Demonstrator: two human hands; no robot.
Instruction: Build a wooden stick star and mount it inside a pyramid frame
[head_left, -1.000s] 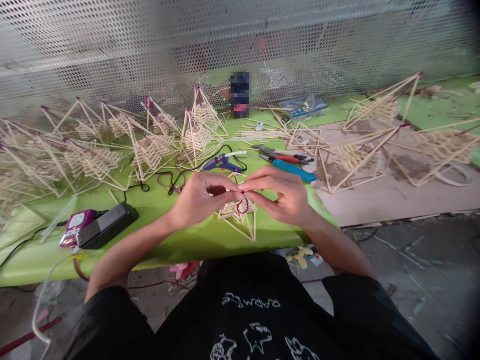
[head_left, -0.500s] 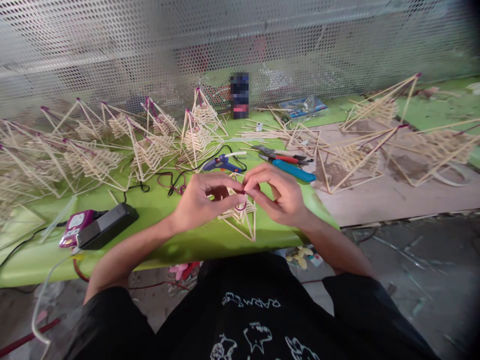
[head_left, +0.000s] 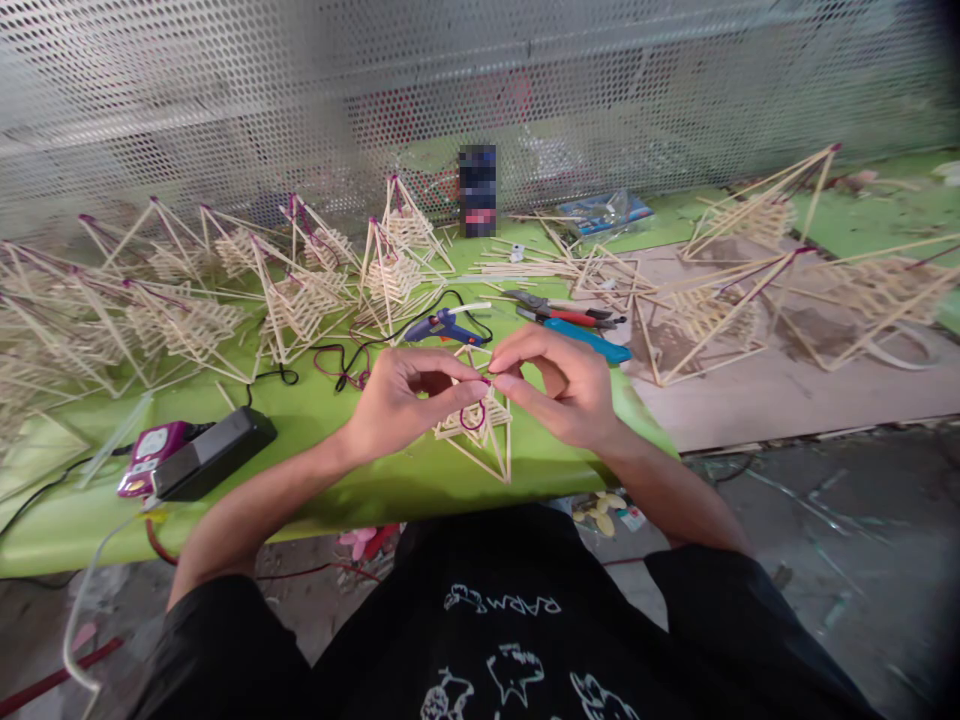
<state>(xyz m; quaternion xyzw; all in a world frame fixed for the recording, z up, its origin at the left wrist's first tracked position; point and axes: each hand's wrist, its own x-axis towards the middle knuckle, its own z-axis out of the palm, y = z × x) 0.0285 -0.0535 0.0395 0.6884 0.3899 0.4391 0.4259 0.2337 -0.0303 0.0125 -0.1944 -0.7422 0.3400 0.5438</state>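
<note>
A small pyramid frame of thin wooden sticks [head_left: 484, 440] stands on the green table [head_left: 322, 470] in front of me. My left hand [head_left: 401, 400] and my right hand [head_left: 559, 385] meet fingertip to fingertip over its top. Both pinch a dark purple thread [head_left: 474, 418] that hangs in a small loop against the frame. A blue glue gun [head_left: 444, 325] lies just behind my hands, its black cord trailing to the left.
Several finished stick pyramids [head_left: 300, 295] crowd the left and back of the table; larger ones [head_left: 750, 270] sit on a board to the right. Red-handled pliers [head_left: 570, 315] and a blue-handled tool [head_left: 589, 342] lie behind my right hand. A black box with a purple device [head_left: 199, 455] sits left. Perforated metal wall behind.
My right hand has shifted slightly, its fingertips staying pinched at the frame's top. The thread loop has shrunk and then hangs lower again. The frame has stayed in place.
</note>
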